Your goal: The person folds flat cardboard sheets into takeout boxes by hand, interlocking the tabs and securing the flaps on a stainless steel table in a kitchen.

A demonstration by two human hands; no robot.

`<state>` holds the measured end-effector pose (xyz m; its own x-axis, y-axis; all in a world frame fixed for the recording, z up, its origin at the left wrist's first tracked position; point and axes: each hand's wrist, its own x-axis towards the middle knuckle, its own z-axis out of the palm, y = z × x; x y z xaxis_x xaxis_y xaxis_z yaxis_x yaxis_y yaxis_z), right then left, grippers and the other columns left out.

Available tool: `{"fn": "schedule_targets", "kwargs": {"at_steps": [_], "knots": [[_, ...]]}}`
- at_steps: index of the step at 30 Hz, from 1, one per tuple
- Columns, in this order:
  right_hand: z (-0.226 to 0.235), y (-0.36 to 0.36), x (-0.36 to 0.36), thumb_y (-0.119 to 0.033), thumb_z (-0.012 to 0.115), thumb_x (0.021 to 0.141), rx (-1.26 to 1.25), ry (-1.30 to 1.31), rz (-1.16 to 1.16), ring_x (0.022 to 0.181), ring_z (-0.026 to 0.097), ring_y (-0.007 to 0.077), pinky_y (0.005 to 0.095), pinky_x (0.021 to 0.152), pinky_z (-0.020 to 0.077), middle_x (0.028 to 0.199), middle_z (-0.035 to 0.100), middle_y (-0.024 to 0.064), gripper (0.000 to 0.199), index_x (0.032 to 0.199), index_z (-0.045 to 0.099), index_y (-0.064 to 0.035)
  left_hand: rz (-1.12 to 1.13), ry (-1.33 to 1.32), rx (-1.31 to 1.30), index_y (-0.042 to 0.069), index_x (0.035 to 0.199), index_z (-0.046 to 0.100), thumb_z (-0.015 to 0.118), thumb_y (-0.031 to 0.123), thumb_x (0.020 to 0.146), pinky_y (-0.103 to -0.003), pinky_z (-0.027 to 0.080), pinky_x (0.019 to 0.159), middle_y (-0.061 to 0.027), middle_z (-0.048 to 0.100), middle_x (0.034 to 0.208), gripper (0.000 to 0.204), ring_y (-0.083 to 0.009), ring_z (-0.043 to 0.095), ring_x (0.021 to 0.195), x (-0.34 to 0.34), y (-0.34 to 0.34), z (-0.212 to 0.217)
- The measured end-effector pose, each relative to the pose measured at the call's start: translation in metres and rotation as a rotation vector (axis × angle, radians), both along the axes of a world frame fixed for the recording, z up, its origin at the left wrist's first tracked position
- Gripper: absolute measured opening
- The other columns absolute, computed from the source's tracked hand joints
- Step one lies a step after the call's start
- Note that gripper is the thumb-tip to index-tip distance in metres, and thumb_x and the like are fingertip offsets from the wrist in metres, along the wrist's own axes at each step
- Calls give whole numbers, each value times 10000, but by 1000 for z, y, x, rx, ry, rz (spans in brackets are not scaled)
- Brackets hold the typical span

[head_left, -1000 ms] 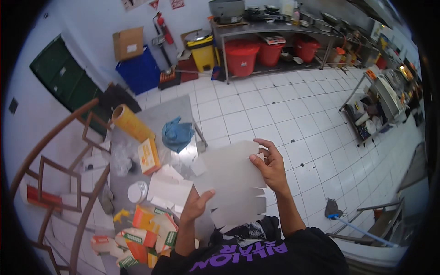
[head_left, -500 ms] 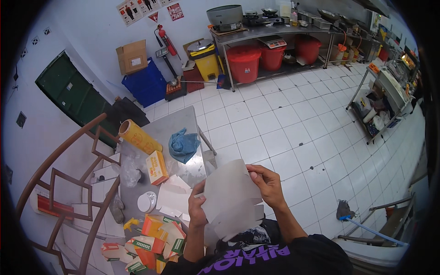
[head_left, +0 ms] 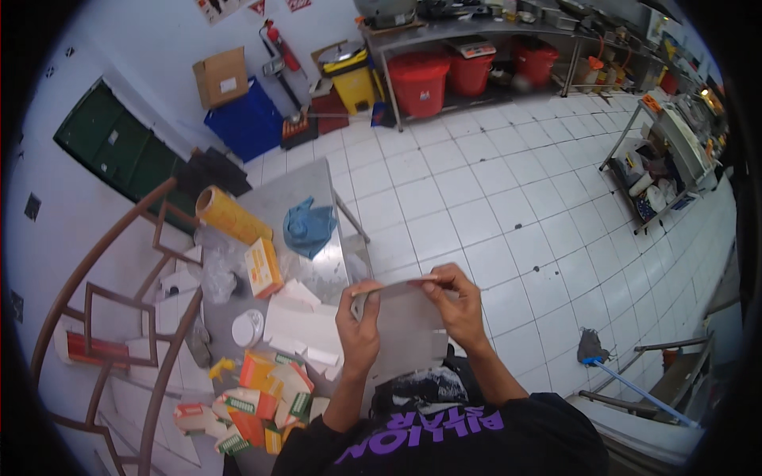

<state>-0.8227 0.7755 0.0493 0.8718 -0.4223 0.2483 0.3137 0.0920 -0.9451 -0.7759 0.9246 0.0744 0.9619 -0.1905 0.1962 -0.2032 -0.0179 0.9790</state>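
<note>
Both my hands grip a greyish-white flat carton sheet [head_left: 406,321] in front of my body. My left hand [head_left: 359,327] pinches its upper left corner, the thumb on the near side. At the upper right corner, my right hand [head_left: 456,305] holds it between thumb and fingers. The upper edge bows slightly, and a thin brownish-orange strip of its other side shows. Left of my hands, white carton blanks [head_left: 305,327] lie on a metal table [head_left: 319,184]. Nearer to me is a heap of orange, yellow and green printed cartons [head_left: 258,397].
The table also bears a white round container [head_left: 248,327], an orange-yellow box [head_left: 263,268], a yellow roll [head_left: 232,216], a blue plastic bag [head_left: 309,228] and a clear bag [head_left: 217,274]. A brown metal railing [head_left: 103,262] stands left. Red bins [head_left: 418,83] sit under the far counter.
The sheet has tipped so that its upper edge faces me and bends. My left hand has moved up to the upper corner. The whole view has shifted slightly.
</note>
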Motion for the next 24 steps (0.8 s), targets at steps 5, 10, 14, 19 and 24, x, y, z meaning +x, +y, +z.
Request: {"fn": "schedule_targets", "kwargs": {"at_steps": [5, 10, 14, 19, 24], "knots": [[4, -12, -5, -139, 419, 928, 159, -64, -18, 888, 600, 211, 302, 802, 472, 1014, 525, 90, 215, 970, 556, 21, -129, -167, -64, 6, 1053, 513, 467, 216, 936, -339, 375, 926, -159, 552, 1117, 245, -232, 509, 1061, -10, -22, -7], [3, -24, -9, -207, 427, 939, 248, -116, 42, 948, 625, 294, 365, 821, 500, 1036, 512, 107, 265, 1020, 543, 17, -193, -246, -113, -1, 1037, 507, 396, 283, 940, -351, 377, 933, -177, 562, 1092, 320, -246, 515, 1059, -12, -25, -7], [4, -25, -11, -211, 467, 933, 67, -69, 104, 989, 587, 257, 345, 857, 469, 1060, 536, 123, 266, 1051, 542, 16, -133, -17, -241, -16, 989, 513, 364, 265, 931, -355, 384, 929, -173, 571, 1060, 324, -242, 528, 1021, -6, -17, -11], [23, -8, -17, -179, 504, 933, 195, 52, 43, 939, 557, 157, 293, 853, 435, 958, 610, 122, 247, 1072, 545, 21, 17, -61, -222, -22, 884, 508, 296, 246, 915, -356, 394, 909, -171, 578, 969, 344, -228, 532, 960, 0, -9, -11], [5, -10, -23, -186, 518, 935, 152, 198, 89, 914, 550, 120, 260, 827, 427, 951, 611, 89, 231, 1027, 574, 19, 66, -137, -215, -27, 881, 503, 283, 238, 910, -359, 400, 897, -178, 577, 937, 346, -242, 540, 921, 2, -2, -16]]}}
